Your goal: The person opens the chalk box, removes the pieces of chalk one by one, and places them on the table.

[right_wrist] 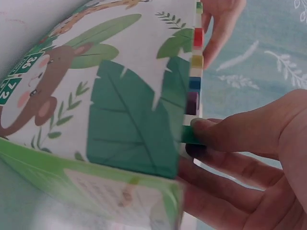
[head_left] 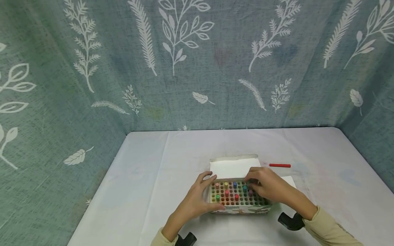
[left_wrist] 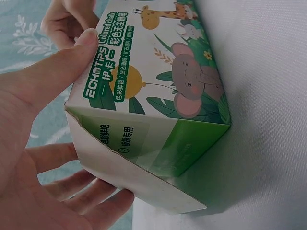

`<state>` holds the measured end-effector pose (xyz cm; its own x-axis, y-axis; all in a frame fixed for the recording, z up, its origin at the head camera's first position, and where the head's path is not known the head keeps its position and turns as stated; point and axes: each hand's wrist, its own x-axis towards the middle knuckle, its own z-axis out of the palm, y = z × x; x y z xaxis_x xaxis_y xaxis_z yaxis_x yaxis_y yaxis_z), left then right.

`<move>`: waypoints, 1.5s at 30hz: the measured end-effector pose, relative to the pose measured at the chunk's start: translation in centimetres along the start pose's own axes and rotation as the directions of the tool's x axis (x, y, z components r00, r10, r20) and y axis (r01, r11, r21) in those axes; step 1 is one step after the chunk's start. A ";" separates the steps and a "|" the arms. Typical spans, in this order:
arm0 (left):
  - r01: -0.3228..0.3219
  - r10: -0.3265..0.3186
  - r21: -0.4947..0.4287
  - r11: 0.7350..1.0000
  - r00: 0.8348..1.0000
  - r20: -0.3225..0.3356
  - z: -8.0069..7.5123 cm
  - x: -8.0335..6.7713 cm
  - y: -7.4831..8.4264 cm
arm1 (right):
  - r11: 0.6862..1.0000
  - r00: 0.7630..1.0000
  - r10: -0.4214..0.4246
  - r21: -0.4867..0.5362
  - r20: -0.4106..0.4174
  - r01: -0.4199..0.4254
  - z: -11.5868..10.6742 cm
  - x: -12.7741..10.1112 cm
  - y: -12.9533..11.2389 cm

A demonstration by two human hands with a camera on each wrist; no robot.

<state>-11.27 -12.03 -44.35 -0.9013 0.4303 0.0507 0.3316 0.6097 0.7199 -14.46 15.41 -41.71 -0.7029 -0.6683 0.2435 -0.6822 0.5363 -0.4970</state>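
An open chalk box [head_left: 237,201] with animal print sits on the white table near the front edge, its lid [head_left: 233,167] folded back. Several coloured chalk sticks stand in its holed tray. My left hand [head_left: 207,191] grips the box's left end, thumb [left_wrist: 57,72] on the top edge and fingers round the end flap of the chalk box [left_wrist: 158,96]. My right hand [head_left: 253,184] is over the tray's right part. In the right wrist view my right hand [right_wrist: 206,139] pinches a green chalk stick [right_wrist: 188,135] at the top edge of the chalk box [right_wrist: 110,96].
A loose red chalk stick [head_left: 279,165] lies on the table [head_left: 154,177] behind and right of the box. Leaf-patterned teal cloth [head_left: 184,68] walls the table at the back and both sides. Black wrist-camera mounts show at both forearms.
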 end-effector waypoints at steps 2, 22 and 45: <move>-0.001 0.001 0.003 1.000 1.000 -0.001 0.0 0.0 0.1 | 1.000 1.000 -0.001 0.010 -0.005 0.001 -0.2 0.0 0.1; 0.004 -0.004 0.015 1.000 1.000 -0.009 0.0 0.0 0.0 | 0.991 0.978 -0.113 0.057 -0.174 0.125 -3.2 -0.4 -0.3; 0.003 -0.003 -0.016 1.000 1.000 -0.008 0.1 -0.1 -0.1 | 0.994 0.923 0.005 0.105 -0.386 0.038 -6.8 -3.4 1.5</move>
<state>-11.20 -12.05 -44.49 -0.9044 0.4232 0.0543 0.3246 0.6001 0.7311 -14.49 22.00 -37.68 -0.7299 -0.4147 0.5434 -0.6835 0.4534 -0.5721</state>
